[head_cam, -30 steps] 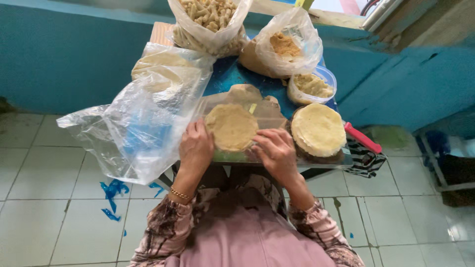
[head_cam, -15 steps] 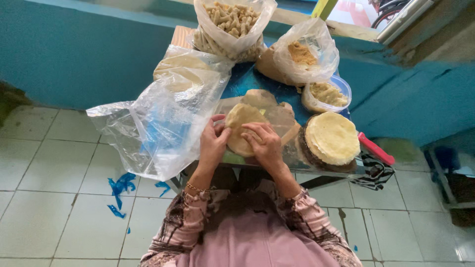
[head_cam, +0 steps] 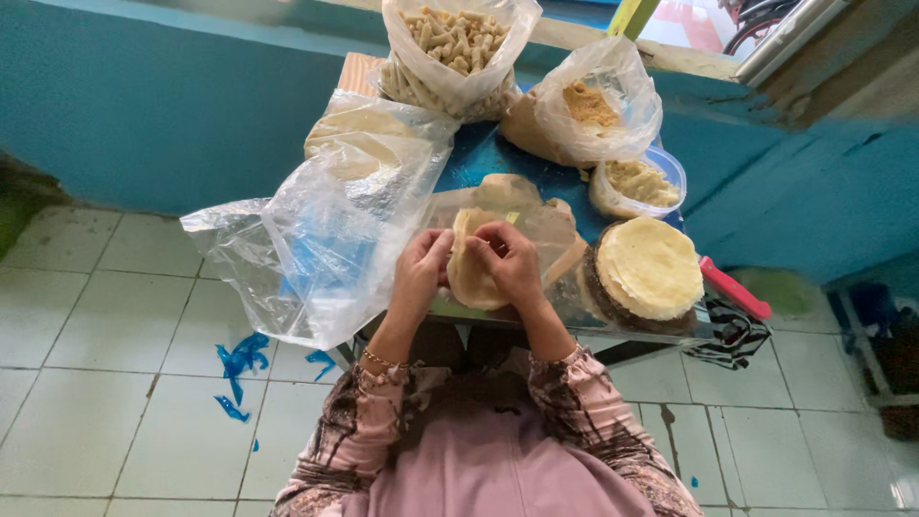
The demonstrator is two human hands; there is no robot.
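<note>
A pale yellow round dough wrapper (head_cam: 471, 271) is folded up between both hands above a small blue table (head_cam: 486, 158). My left hand (head_cam: 418, 277) grips its left edge. My right hand (head_cam: 509, 264) pinches the top fold with bent fingers. Under the hands lies a clear plastic sheet (head_cam: 560, 230) with more pale dough pieces. A round stack of flat wrappers (head_cam: 650, 268) sits just right of my right hand.
A large clear plastic bag (head_cam: 325, 239) hangs off the table's left side. At the back stand a bag of stick-shaped snacks (head_cam: 458, 48), a bag of crumbly filling (head_cam: 593, 105) and a plastic tub of filling (head_cam: 639, 182). A red-handled tool (head_cam: 735, 289) lies at the right. Blue scraps (head_cam: 239, 359) litter the tiled floor.
The wrapper lay flat under both hands a second ago; now it is lifted and folded between them. The view has also shifted slightly.
</note>
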